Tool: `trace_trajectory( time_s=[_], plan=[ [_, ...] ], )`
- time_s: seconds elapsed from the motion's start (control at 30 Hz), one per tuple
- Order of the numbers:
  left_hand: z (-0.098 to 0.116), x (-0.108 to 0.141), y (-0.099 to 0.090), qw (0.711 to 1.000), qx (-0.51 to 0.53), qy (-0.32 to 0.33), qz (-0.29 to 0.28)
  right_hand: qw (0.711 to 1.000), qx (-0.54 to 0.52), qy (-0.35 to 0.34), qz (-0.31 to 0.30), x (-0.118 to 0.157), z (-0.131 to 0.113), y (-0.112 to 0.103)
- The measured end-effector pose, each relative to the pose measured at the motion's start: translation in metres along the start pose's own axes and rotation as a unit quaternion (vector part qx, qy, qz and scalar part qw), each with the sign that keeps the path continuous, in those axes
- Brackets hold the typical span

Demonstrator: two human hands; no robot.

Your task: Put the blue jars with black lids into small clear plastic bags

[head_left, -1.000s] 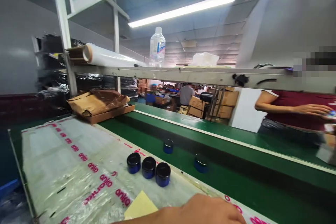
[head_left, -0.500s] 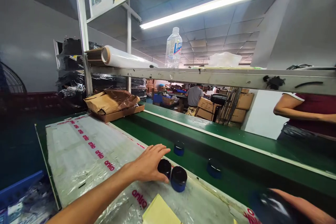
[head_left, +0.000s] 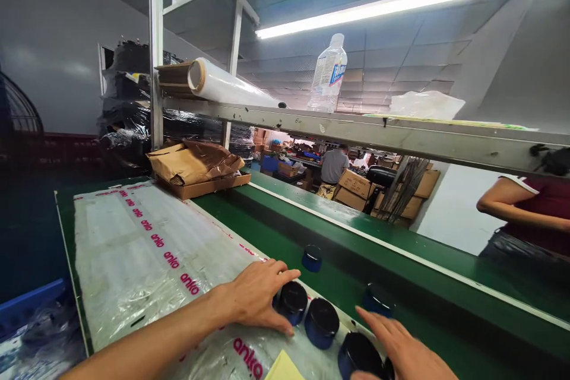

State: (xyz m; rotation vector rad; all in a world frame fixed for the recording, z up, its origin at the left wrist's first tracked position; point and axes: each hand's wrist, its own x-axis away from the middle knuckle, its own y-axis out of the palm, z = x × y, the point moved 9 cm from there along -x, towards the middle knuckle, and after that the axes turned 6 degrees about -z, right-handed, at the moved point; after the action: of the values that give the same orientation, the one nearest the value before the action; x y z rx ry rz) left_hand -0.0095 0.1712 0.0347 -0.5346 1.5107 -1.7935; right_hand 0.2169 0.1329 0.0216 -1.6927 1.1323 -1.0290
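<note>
Short, round, dark blue pieces with glossy black tops stand in a row along the plastic-covered board's edge; I cannot tell whether they are jars or caps. My left hand (head_left: 262,297) curves around the farthest piece (head_left: 294,298), thumb and fingers apart. Beside it stands a middle piece (head_left: 322,322), apart from both hands. At the near end, my right hand (head_left: 403,344) is around the closest piece (head_left: 360,355), its thumb in front. Something dark between that piece and the palm is partly hidden. Two similar pieces, one farther (head_left: 312,257) and one nearer (head_left: 378,300), sit on the green belt.
Clear plastic printed "anko" covers the board (head_left: 133,249). A yellow paper pad (head_left: 285,368) lies at the front. A shallow carton (head_left: 214,186) holds brown paper. Overhead runs a metal shelf (head_left: 267,117) with a bottle (head_left: 329,74) and film roll (head_left: 236,84). A person (head_left: 529,202) stands across the belt.
My right hand has moved left and inward, bringing a dark blue piece to the near end of the row. My left hand stays by the farthest piece. The view has shifted slightly.
</note>
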Motion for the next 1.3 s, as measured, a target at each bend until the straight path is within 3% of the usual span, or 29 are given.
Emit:
trace_trajectory(
  time_s=[0.13,0.23,0.37,0.5,0.6,0.7,0.83,0.93,1.0,1.13,1.2,1.3],
  plan=[
    [-0.002,-0.009,0.005,1.0,-0.006,-0.008,-0.015,0.997,0.056,-0.054,0.007,-0.024,-0.055,0.001],
    [-0.02,0.0,-0.004,0.999,-0.006,-0.042,-0.011,0.994,0.059,-0.088,0.022,-0.044,-0.097,0.003],
    [-0.074,0.04,-0.039,0.992,-0.01,-0.125,0.028,0.989,0.042,-0.133,0.052,-0.068,-0.158,0.0],
    [-0.137,0.084,-0.074,0.971,-0.042,-0.227,0.06,0.986,0.044,-0.152,0.06,-0.097,-0.209,0.01],
    [-0.162,0.103,-0.073,0.961,-0.044,-0.269,0.052,0.986,0.045,-0.157,0.043,-0.115,-0.22,0.018],
    [-0.167,0.113,-0.062,0.961,-0.024,-0.269,0.062,0.988,0.036,-0.139,0.051,-0.13,-0.196,0.005],
    [-0.155,0.117,-0.072,0.963,-0.062,-0.222,0.137,0.991,0.035,-0.075,0.107,-0.159,-0.127,-0.032],
    [-0.129,0.115,-0.091,0.958,-0.073,-0.176,0.216,0.995,0.034,-0.063,0.075,-0.179,-0.089,-0.032],
    [-0.103,0.106,-0.091,0.962,-0.042,-0.142,0.231,0.995,0.022,-0.075,0.056,-0.18,-0.08,-0.027],
    [-0.048,0.073,-0.05,0.979,0.073,-0.081,0.171,0.988,-0.017,-0.151,0.021,-0.142,-0.097,-0.019],
    [-0.031,0.056,-0.02,0.976,0.14,-0.094,0.136,0.982,-0.038,-0.187,-0.002,-0.113,-0.109,-0.014],
    [-0.013,0.035,0.019,0.97,0.197,-0.125,0.069,0.981,-0.067,-0.184,-0.017,-0.077,-0.11,-0.006]
  ],
)
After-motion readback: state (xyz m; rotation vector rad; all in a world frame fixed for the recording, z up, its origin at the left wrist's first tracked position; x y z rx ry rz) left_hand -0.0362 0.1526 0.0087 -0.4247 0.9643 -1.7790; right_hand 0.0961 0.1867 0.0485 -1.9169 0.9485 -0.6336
